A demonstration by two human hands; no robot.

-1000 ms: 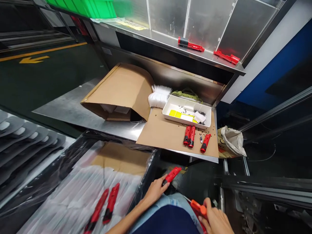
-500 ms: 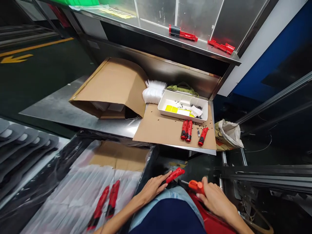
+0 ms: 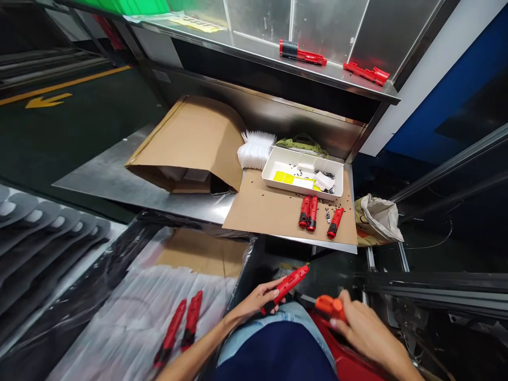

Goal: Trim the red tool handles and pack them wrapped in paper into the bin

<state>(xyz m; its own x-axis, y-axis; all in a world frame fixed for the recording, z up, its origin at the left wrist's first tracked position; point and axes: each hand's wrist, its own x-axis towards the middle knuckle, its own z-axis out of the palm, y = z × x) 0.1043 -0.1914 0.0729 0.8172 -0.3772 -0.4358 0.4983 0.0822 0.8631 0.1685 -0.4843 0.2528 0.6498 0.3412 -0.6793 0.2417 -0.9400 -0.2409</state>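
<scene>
The left hand (image 3: pixel 259 300) is clenched around a slim red plastic utility knife body (image 3: pixel 286 284). Its grip sits at the knife's lower end, with the fingers curled beneath and the thumb on top, while the rest of the body slants up and to the right past the hand, above the person's blue denim jeans (image 3: pixel 270 317). The right hand (image 3: pixel 367 330) is also closed, its grip pinching a stubby orange plastic piece (image 3: pixel 328 307) at the fingertips, with part of the piece hidden by the fingers. The jeans lie below and between the two hands, which are well apart.

Ahead, a steel tabletop (image 3: pixel 138 185) carries a flat brown cardboard sheet (image 3: pixel 254 217). On the sheet sit a shallow white rectangular tray (image 3: pixel 268 177) holding yellow labels and small black parts, and three red knife bodies (image 3: pixel 313 214) lying in front of it among scattered black specks. A folded brown cardboard carton (image 3: pixel 186 143) rests on the tabletop to the left. Two more red knives (image 3: pixel 180 325) lie on white sheets wrapped in clear plastic (image 3: pixel 119 317), left of the left forearm. Two red knife parts (image 3: pixel 302 54) sit on a steel shelf (image 3: pixel 254 48) above.
</scene>
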